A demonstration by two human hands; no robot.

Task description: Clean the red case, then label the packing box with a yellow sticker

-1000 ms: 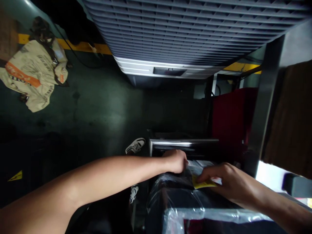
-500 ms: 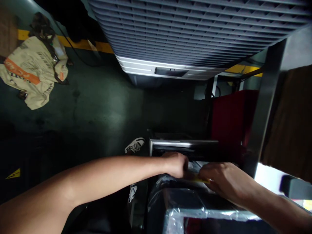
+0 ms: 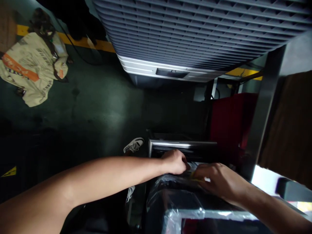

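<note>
Clear plastic film lies over a dark box-like unit with a window-like opening at the bottom right. My left hand is closed at the film's far edge, its fingertips bent down; what they pinch is hidden. Close on its right, my right hand is closed around a small yellow item, mostly covered by the fingers and too blurred to name. Just beyond both hands runs a shiny metal bar.
A large grey grille panel overhangs the far side. Right of the hands stand a red panel and a metal post. A beige printed sack lies on the dark green floor. A white shoe shows near the bar.
My right hand has shifted slightly left, closer to my left hand, with the yellow item in it. My left hand stays nearly in place. The view has shifted slightly.
</note>
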